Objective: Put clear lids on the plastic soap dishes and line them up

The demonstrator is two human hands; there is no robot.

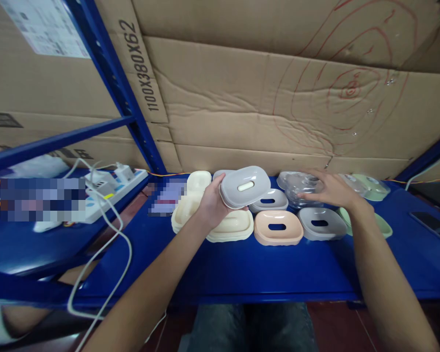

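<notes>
On the blue desk (242, 274), cream soap dishes (190, 200) sit stacked at left. The left hand (210, 205) is clamped on a grey soap dish (245, 187), lifted above the row. The right hand (332, 191) lies spread on clear lids (300, 188), none fitted yet; pink (277, 228), grey and green dishes remain uncovered.

Left hand (209, 205) grips a grey dish (245, 186); right hand (332, 189) rests on clear lids (300, 185).

Blue counter (242, 274); grey dish (245, 187); cream dish (231, 226); peach dish (277, 228); pale green dish (383, 226); clear lids (300, 185); white power strip (112, 190).
</notes>
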